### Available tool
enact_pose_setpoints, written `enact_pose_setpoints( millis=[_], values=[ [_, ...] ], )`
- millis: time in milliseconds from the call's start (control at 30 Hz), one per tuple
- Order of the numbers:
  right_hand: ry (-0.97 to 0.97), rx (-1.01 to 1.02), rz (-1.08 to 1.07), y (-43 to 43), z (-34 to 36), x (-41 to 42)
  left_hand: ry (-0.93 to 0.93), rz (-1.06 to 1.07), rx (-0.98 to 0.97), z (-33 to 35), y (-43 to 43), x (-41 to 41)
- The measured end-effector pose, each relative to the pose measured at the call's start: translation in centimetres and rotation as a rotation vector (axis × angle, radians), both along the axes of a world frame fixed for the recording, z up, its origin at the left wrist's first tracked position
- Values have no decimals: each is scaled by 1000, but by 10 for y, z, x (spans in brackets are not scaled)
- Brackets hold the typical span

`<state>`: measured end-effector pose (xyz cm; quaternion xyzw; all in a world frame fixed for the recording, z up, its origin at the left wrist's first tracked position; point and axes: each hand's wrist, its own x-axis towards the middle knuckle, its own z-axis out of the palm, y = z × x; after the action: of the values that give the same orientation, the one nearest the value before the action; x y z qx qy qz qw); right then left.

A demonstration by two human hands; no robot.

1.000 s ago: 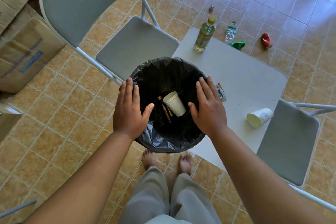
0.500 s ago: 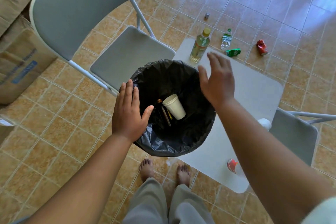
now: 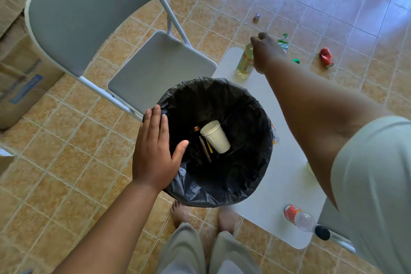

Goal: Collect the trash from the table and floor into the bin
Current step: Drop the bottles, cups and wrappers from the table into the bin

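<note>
A black-lined bin [image 3: 222, 196] stands in front of me, with a white paper cup [image 3: 215, 137] and a dark bottle inside. My left hand [image 3: 153, 153] lies flat on its left rim, thumb over the edge, holding nothing. My right hand [image 3: 264, 51] is stretched to the far corner of the small white table [image 3: 278, 184], at the neck of an upright bottle of yellow liquid [image 3: 244, 64]. Its fingers curl there; whether they grip is unclear. A red-labelled plastic bottle [image 3: 300, 218] lies on the table's near corner.
On the floor beyond the table lie a crushed red can [image 3: 326, 57], a clear crumpled bottle [image 3: 283, 42], a green scrap [image 3: 295, 60] and a small grey piece [image 3: 256, 18]. A grey folding chair [image 3: 160, 69] stands left of the table. Cardboard boxes [image 3: 20, 87] are at far left.
My right hand left the bin's right rim and reached forward across the table to the yellow bottle. My left hand stayed on the bin rim. The view shifted back a little.
</note>
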<state>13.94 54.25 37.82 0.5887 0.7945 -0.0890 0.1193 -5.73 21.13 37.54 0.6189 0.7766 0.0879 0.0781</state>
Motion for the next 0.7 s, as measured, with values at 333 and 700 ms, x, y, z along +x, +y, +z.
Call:
enact_pose_setpoints(
  millis=[333, 700],
  values=[
    [120, 170, 71, -31, -15, 26, -12, -6, 4, 0, 0, 1],
    [1036, 740, 97, -118, 125, 36, -23, -2, -37, 5, 1, 2]
  ],
)
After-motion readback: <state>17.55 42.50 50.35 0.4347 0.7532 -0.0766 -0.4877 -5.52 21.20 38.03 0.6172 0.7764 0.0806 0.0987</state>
